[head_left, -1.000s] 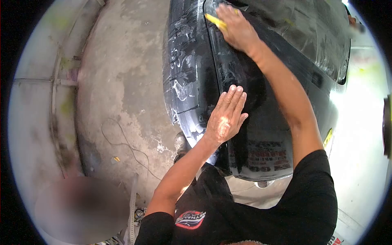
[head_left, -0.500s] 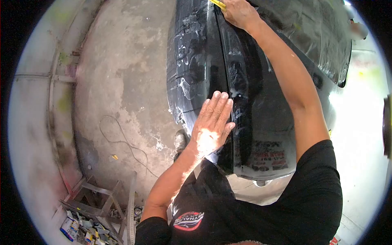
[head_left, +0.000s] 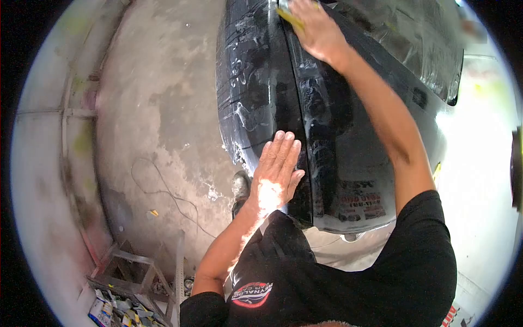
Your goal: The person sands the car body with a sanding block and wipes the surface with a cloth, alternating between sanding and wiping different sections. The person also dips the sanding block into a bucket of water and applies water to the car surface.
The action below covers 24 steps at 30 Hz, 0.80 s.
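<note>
My left hand (head_left: 276,174) lies flat on the black car fender (head_left: 284,101), fingers stretched out and close together, with bright light across its back. Farther along the body, at the top of the view, my right hand (head_left: 320,32) presses a thin yellow pad (head_left: 290,19) against the panel near the long seam. Its fingertips are slightly blurred, and the pad is partly under them. Wet streaks and whitish smears cover the dark paint. Right of the seam is the black hood (head_left: 359,163), carrying reflected reddish lettering.
Clear plastic sheeting (head_left: 406,43) covers the windshield area. On the concrete floor (head_left: 163,109) lie a looped cable (head_left: 174,194) and a small yellow piece (head_left: 154,213). A metal stepladder (head_left: 144,270) stands lower left near a pile of loose sheets (head_left: 128,315). My shoe (head_left: 239,185) is beside the car.
My right hand and the yellow pad have come slightly nearer to me along the panel. My left hand has slid a little toward me. The view has shifted slightly.
</note>
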Tool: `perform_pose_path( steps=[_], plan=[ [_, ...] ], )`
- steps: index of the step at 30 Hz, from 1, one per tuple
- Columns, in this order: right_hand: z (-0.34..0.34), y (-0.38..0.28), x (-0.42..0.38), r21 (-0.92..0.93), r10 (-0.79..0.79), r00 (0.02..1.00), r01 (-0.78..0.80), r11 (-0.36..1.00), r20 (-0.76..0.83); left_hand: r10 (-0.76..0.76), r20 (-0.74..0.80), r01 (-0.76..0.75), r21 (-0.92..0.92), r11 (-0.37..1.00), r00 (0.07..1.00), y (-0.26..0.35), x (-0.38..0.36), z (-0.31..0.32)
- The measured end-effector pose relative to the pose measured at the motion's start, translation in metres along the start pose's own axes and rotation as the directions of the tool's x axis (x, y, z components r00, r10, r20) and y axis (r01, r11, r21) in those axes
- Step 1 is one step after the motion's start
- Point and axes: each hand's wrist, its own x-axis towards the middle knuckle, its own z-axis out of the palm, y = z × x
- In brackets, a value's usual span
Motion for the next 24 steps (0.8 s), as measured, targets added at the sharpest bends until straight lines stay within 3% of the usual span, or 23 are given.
perform_pose_path(
  steps=[5,9,11,13,16,19,21,23,24],
  plan=[
    [-0.066,-0.044,-0.123,0.228,0.022,0.991,-0.053,0.972,0.135,-0.004,-0.018,0.004,0.033,0.999,1.000,-0.009,0.000,-0.008],
    [-0.027,-0.006,-0.059,0.106,-0.025,0.999,0.020,0.994,0.046,0.042,-0.033,-0.040,0.052,0.998,0.999,-0.006,0.019,-0.012],
    [0.008,0.024,-0.001,0.129,0.145,0.971,-0.171,0.977,0.192,0.058,-0.051,-0.055,0.062,0.997,0.997,-0.006,0.033,-0.008],
    [0.005,0.026,0.036,-0.051,-0.100,0.994,0.098,0.994,-0.033,0.072,-0.068,-0.066,0.084,0.994,0.995,-0.005,0.047,-0.002],
    [0.015,0.015,0.024,-0.089,0.003,0.982,-0.020,0.996,-0.188,0.031,-0.070,-0.018,0.182,0.983,0.997,-0.001,0.054,0.010],
    [-0.016,-0.015,-0.043,-0.078,-0.135,0.964,0.119,0.990,-0.231,-0.024,-0.124,0.053,0.239,0.970,0.992,-0.003,0.043,0.016],
    [-0.039,-0.057,-0.111,0.035,0.064,0.996,-0.061,0.997,-0.065,-0.036,-0.158,0.078,0.267,0.960,0.987,-0.012,0.027,0.025],
    [-0.082,-0.097,-0.183,0.074,-0.048,0.999,0.047,0.996,0.008,-0.041,-0.165,0.091,0.307,0.947,0.985,-0.010,0.014,0.029],
    [-0.104,-0.120,-0.213,0.183,0.024,0.998,-0.033,0.983,0.050,-0.042,-0.190,0.097,0.295,0.950,0.981,-0.007,0.009,0.034]
  ],
)
